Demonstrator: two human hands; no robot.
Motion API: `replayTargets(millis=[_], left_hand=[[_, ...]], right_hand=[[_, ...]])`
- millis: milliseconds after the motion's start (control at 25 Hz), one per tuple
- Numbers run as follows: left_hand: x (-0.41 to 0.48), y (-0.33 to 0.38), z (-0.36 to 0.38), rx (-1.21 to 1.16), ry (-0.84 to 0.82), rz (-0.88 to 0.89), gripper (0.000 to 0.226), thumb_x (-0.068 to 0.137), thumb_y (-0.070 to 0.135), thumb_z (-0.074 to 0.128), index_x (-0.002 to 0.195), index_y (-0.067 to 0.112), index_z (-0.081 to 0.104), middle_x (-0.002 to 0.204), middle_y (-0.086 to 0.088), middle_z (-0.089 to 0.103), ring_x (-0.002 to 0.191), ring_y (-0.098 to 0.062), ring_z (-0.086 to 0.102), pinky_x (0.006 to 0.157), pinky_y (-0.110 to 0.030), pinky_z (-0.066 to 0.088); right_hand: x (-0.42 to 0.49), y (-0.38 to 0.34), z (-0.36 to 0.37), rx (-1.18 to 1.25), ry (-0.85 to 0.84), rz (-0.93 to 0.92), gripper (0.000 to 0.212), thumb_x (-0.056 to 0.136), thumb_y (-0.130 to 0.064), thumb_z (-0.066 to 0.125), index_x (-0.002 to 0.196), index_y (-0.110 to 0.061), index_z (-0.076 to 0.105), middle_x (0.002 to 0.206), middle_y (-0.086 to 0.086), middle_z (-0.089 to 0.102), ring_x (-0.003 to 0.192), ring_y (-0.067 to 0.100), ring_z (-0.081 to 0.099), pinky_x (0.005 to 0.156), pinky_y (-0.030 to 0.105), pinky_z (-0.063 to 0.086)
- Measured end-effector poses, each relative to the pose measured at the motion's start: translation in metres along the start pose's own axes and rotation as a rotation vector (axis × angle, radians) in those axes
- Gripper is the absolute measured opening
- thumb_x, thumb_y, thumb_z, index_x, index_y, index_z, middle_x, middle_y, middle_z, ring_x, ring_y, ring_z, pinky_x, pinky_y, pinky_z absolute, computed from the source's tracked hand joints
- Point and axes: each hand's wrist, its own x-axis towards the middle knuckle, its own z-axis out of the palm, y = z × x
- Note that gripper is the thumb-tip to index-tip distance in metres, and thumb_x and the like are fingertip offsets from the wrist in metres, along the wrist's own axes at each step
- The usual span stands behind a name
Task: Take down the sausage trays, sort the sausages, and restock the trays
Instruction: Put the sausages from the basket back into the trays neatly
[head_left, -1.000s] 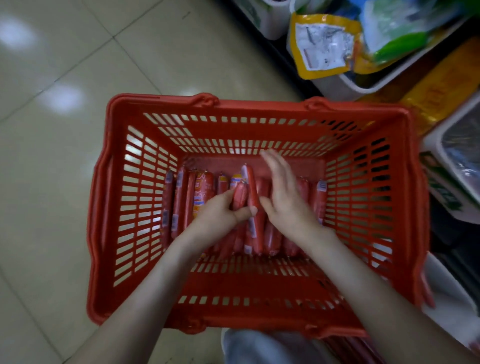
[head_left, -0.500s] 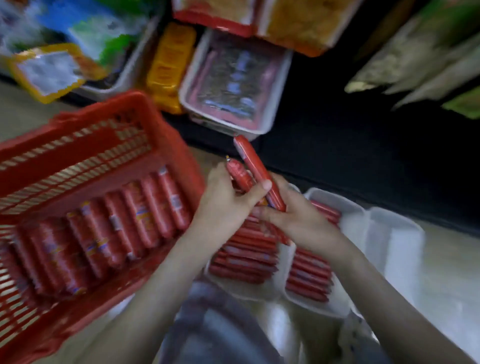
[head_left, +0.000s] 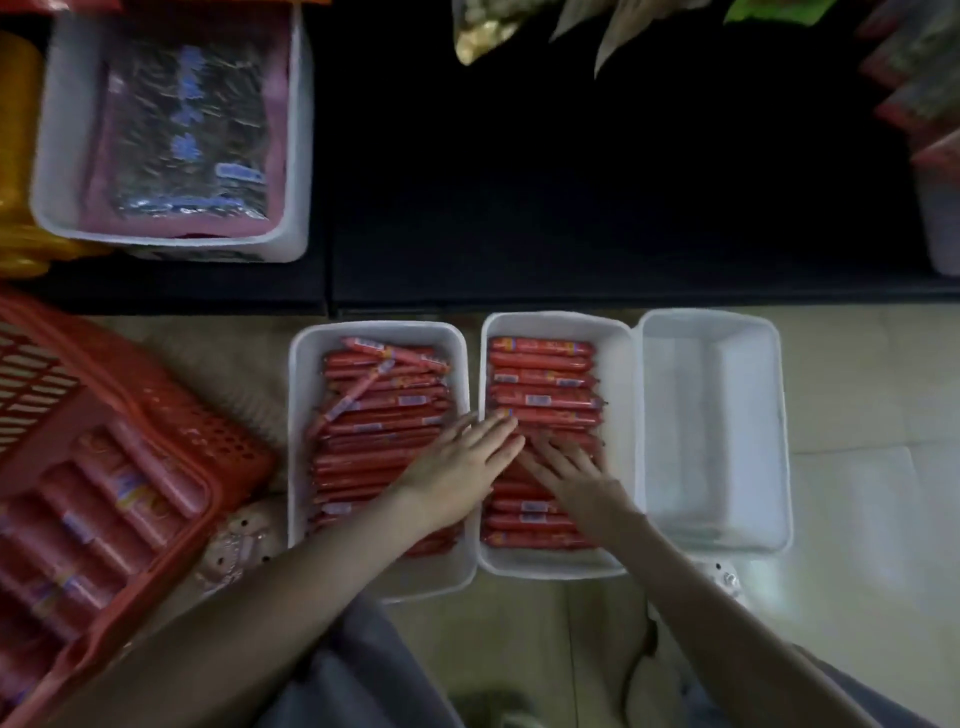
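Our hands are lying lower than before: we are pressing left hand (head_left: 460, 465) and right hand (head_left: 569, 470), fingers straight, onto glossy red sausages (head_left: 540, 387) (slim tubes) packed in the middle white plastic tray (head_left: 616, 374).

The left hand (head_left: 462, 462) and right hand (head_left: 571, 470) lie flat and hide some of the sausages (head_left: 540, 374) in the middle tray (head_left: 621, 415). The little labels on those sausages are too tiny to read. Just left of the middle tray, the left arm covers the near corner of the next tray (head_left: 298, 441). Further left of the middle tray, the red basket (head_left: 197, 431) is cut off by the picture's edge, and the fat sausages (head_left: 104, 509) inside it look blurry. Behind the middle tray, the shelf (head_left: 571, 182) is too dark to see into, and the snack bags (head_left: 483, 31) are cut off at the top.
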Motion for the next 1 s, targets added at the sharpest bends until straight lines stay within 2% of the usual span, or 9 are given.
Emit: replayTargets(millis=[80,160,240,320,440,520,600,880,1000], left_hand=[[0.01,0.001,0.023,0.138,-0.222,0.028,0.062,0.1,0.033,0.039,0.151,0.01,0.011,0.159,-0.009,0.007,0.147,-0.024,0.0,0.111,-0.041,-0.015],[0.019,0.005,0.037,0.212,-0.332,-0.012,0.066,0.101,0.042,0.031,0.151,0.008,0.007,0.16,-0.009,0.005,0.147,-0.023,-0.006,0.106,-0.047,-0.022],[0.022,0.01,0.042,0.239,-0.319,-0.037,0.066,0.1,0.042,0.034,0.151,0.008,0.011,0.159,-0.01,0.012,0.147,-0.024,0.003,0.104,-0.052,-0.022],[0.022,0.012,0.04,0.17,-0.242,-0.066,0.06,0.098,0.035,0.04,0.15,0.009,0.022,0.156,-0.01,0.023,0.146,-0.024,0.013,0.106,-0.051,-0.02],[0.023,0.01,0.007,-0.109,-0.241,-0.156,0.053,0.102,0.028,0.036,0.15,0.014,0.022,0.158,-0.005,0.018,0.146,-0.019,0.01,0.116,-0.036,-0.008],[0.014,0.009,-0.03,-0.278,-0.117,-0.227,0.046,0.102,0.027,0.035,0.147,0.018,0.031,0.154,0.0,0.027,0.141,-0.016,0.024,0.114,-0.027,0.015],[-0.005,0.007,-0.071,-0.342,0.055,-0.283,0.039,0.101,0.026,0.038,0.14,0.021,0.043,0.144,0.004,0.041,0.129,-0.015,0.042,0.102,-0.025,0.033],[-0.167,-0.013,-0.173,-0.378,0.608,-0.534,0.038,0.091,0.035,0.036,0.112,0.016,0.062,0.106,-0.005,0.062,0.094,-0.026,0.062,0.081,-0.036,0.051],[-0.275,-0.047,-0.157,-0.337,0.7,-0.906,0.034,0.088,0.027,0.044,0.113,0.01,0.061,0.104,-0.012,0.059,0.094,-0.033,0.059,0.082,-0.038,0.046]], right_hand=[[0.012,-0.004,0.021,-0.05,-0.024,-0.027,0.112,0.064,-0.043,0.079,0.151,-0.025,0.012,0.142,0.005,0.049,0.123,0.028,0.054,0.1,0.055,0.039],[0.022,0.005,0.026,-0.115,0.036,-0.013,0.091,0.073,-0.031,0.067,0.149,-0.026,0.017,0.145,0.002,0.046,0.13,0.029,0.046,0.105,0.057,0.029],[0.029,0.017,0.025,-0.139,0.089,-0.024,0.081,0.077,-0.027,0.057,0.148,-0.027,0.017,0.147,-0.001,0.042,0.133,0.031,0.042,0.106,0.058,0.027],[0.027,0.019,0.017,-0.088,0.075,0.031,0.085,0.078,-0.039,0.066,0.148,-0.026,0.02,0.147,-0.001,0.042,0.133,0.03,0.042,0.105,0.058,0.031],[0.014,-0.004,-0.006,0.099,0.098,0.11,0.084,0.078,-0.042,0.071,0.148,-0.021,0.03,0.151,0.004,0.036,0.136,0.029,0.039,0.106,0.056,0.031],[0.004,-0.023,-0.036,0.225,0.156,0.178,0.072,0.091,-0.023,0.057,0.151,-0.016,0.018,0.156,0.007,0.025,0.141,0.028,0.028,0.112,0.05,0.025],[-0.006,-0.042,-0.079,0.377,0.282,0.189,0.061,0.092,-0.012,0.048,0.148,-0.01,0.025,0.149,0.012,0.036,0.136,0.03,0.034,0.109,0.047,0.034],[-0.023,-0.166,-0.231,0.65,0.605,-0.042,0.039,0.092,-0.009,0.051,0.131,-0.009,0.049,0.124,0.009,0.053,0.117,0.025,0.049,0.1,0.034,0.04],[-0.005,-0.258,-0.263,0.664,0.549,-0.209,0.037,0.092,-0.01,0.052,0.128,-0.011,0.051,0.119,0.005,0.053,0.109,0.02,0.054,0.096,0.03,0.04]])
